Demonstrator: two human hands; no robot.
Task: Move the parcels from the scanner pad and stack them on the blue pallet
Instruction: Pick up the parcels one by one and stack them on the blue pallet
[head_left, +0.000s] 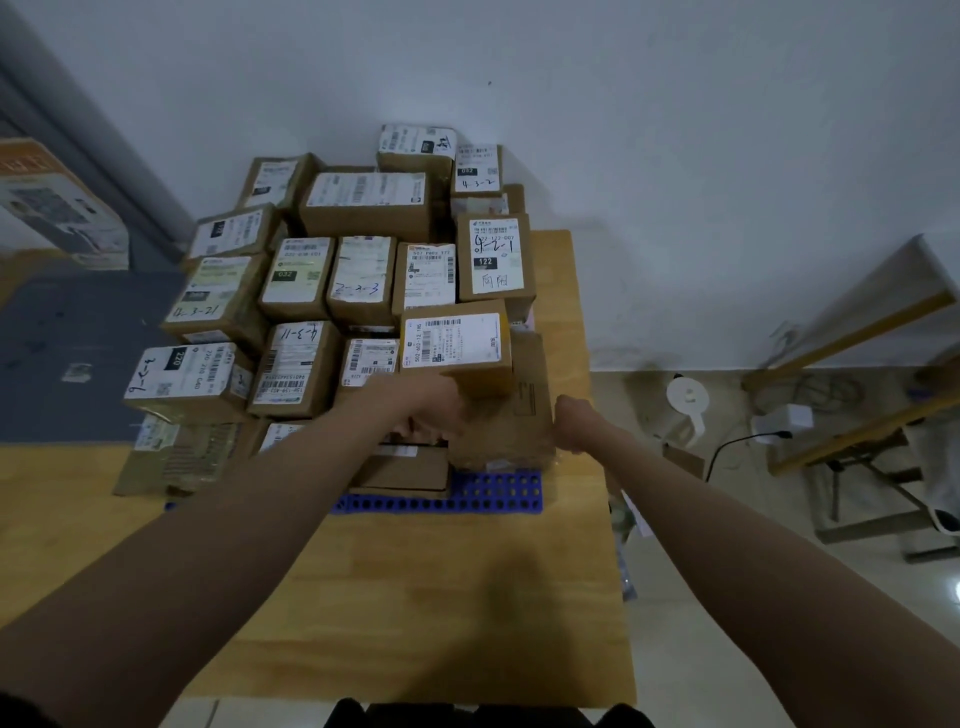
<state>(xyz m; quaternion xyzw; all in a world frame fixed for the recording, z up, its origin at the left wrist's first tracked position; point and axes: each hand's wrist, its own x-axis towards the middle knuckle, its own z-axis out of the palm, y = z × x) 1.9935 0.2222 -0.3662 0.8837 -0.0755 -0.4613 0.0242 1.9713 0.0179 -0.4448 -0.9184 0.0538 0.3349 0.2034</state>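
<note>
A blue perforated pallet (498, 493) lies on the wooden table (415, 597), piled with several labelled cardboard parcels. At the pile's near right corner stands a tall brown parcel (506, 426), with a white-labelled parcel (452, 343) resting on top of it. My left hand (431, 405) presses the tall parcel's left side and my right hand (574, 421) its right side, gripping it between them. The scanner pad is the dark grey mat (78, 353) at the left, and most of it is bare.
A large printed carton (57, 208) stands at the far left by the wall. To the right, on the floor, are a white kettle (688, 400), a white adapter with a black cable (779, 421) and a wooden frame (857, 374). The table's right edge runs near my right forearm.
</note>
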